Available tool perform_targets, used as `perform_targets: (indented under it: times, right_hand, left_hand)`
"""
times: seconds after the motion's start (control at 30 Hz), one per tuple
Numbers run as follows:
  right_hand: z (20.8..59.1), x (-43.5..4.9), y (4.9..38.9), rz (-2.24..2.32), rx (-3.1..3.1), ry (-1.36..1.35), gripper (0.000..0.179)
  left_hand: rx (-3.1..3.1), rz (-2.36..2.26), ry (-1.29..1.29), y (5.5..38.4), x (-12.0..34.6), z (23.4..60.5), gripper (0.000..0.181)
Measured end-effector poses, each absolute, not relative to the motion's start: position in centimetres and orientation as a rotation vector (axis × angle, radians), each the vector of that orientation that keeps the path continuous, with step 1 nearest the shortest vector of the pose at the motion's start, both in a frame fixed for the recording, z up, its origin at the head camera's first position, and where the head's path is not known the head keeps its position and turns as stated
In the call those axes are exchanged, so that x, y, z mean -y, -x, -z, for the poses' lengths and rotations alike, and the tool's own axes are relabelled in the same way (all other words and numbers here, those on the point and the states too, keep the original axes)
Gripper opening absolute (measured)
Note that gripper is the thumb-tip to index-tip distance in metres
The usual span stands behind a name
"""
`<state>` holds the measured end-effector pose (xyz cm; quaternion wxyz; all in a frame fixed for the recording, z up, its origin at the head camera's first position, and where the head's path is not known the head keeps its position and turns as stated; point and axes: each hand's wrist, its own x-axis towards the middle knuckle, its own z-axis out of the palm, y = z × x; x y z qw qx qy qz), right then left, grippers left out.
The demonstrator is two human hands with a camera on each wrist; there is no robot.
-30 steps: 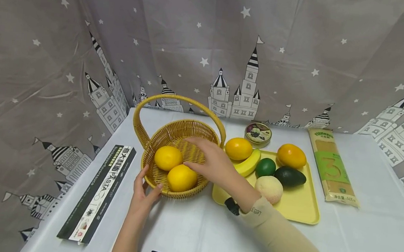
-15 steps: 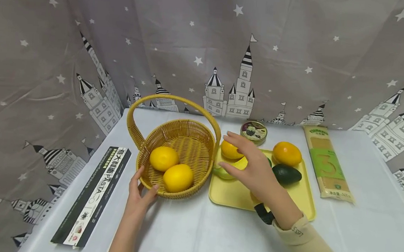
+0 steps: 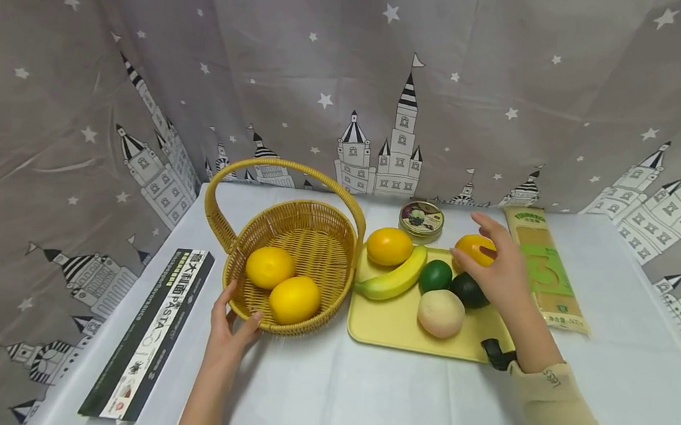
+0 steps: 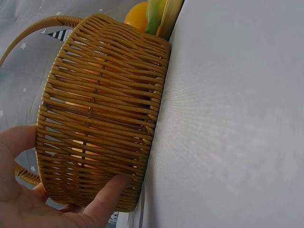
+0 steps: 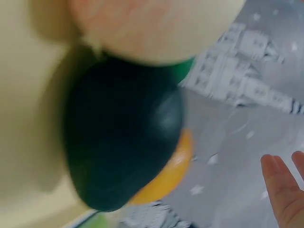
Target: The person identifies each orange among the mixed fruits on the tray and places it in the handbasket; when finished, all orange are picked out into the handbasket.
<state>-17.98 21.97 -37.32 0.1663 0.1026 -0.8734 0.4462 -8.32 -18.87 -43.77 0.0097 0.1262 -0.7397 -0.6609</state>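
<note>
In the head view my left hand (image 3: pixel 231 327) holds the near left side of a yellow wicker basket (image 3: pixel 344 276). The left wrist view shows a thumb (image 4: pixel 111 197) against the woven wall. Two yellow lemon-like fruits (image 3: pixel 270 267) lie inside. My right hand (image 3: pixel 500 272) hovers over the right part of a yellow tray (image 3: pixel 391 336), thumb and fingers spread around an orange mango-like fruit (image 3: pixel 471 247) in this view. A dark avocado (image 3: pixel 466 289), green fruit (image 3: pixel 435 275), peach (image 3: pixel 440 313), banana (image 3: pixel 395 280) and another orange-yellow fruit (image 3: pixel 388 246) share the tray. Nothing is in my right hand.
A dark pasta box (image 3: pixel 150 338) lies left of the basket. Behind the tray stands a round tin (image 3: pixel 421 219). A noodle packet (image 3: pixel 551 276) lies to the right. The basket's tall handle (image 3: pixel 296 166) arches upward, with a grey castle-print curtain (image 3: pixel 293 49) at the back.
My right hand has moved from above the basket rightward across the tray to the orange fruit. My left hand stays at the basket. The whole head view has shifted slightly left.
</note>
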Motion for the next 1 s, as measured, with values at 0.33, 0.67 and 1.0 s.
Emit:
perform_targets:
  times: [0.33, 0.67, 1.0]
  right_hand:
    - [39.8, -25.2, 20.5, -1.316, 2.557, -0.079, 0.072]
    - [41.8, -26.9, 21.6, -1.249, 2.755, 0.116, 0.084]
    - [42.8, -27.4, 22.2, -1.263, 2.888, 0.075, 0.091]
  left_hand:
    - [2.296, 2.079, -0.407, 8.2, 18.9, 43.8, 0.082]
    - [2.290, 2.080, -0.403, 8.3, 18.9, 43.9, 0.081]
    - [2.286, 2.093, -0.407, 8.3, 18.9, 43.8, 0.082]
